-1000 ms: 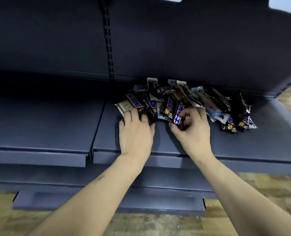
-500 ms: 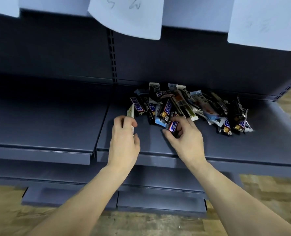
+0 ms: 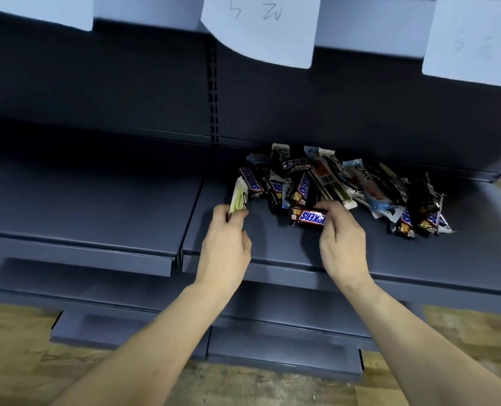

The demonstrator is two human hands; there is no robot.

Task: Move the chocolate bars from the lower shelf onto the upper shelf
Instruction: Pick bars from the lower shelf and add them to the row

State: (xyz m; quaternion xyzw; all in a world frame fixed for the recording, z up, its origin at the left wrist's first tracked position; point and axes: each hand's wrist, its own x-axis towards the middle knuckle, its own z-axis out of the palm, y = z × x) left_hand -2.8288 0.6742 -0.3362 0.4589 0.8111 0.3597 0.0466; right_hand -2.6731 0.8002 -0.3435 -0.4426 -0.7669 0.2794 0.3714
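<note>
- The left hand (image 3: 225,253) pinches a pale bar (image 3: 238,198), lifted at the left edge of the pile.
- The right hand (image 3: 341,244) grips a Snickers bar (image 3: 309,217) just in front of the pile of chocolate bars (image 3: 343,183).
- The pile lies on the lower shelf (image 3: 360,253).
- The top of the upper shelf (image 3: 360,27) is hidden, so most work seems left.

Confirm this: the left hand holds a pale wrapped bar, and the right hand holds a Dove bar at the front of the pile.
Not quite. The head view shows the right hand pinching a Snickers bar, not a Dove bar. The rest stands: the left hand holds a pale bar, and the Snickers bar sits at the front of the pile.
</note>
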